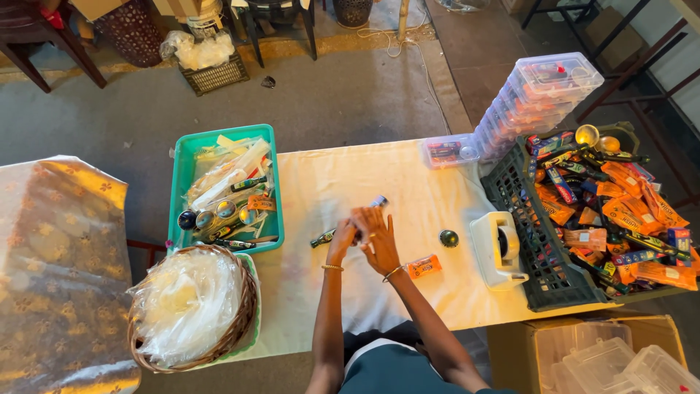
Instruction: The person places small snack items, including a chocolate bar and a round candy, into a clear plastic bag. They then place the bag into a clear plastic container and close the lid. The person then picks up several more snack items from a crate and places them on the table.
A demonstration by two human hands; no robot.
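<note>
Frame centre: my left hand [341,244] and right hand [379,237] are pressed together around a slim dark tube [324,237], which lies flat across the white tablecloth [321,182]. Risk: the smooth cylinder could roll away. Nearby, an orange sachet [424,267]; beyond, a round metallic tin [448,238].

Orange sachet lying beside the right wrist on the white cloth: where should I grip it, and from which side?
Probably pinch the orange sachet by its right short edge, coming in from the right and above. It lies flat on the cloth-covered table, long side roughly across, and its left end sits close against the right hand wrist, while the right end has bare cloth around it.
</note>
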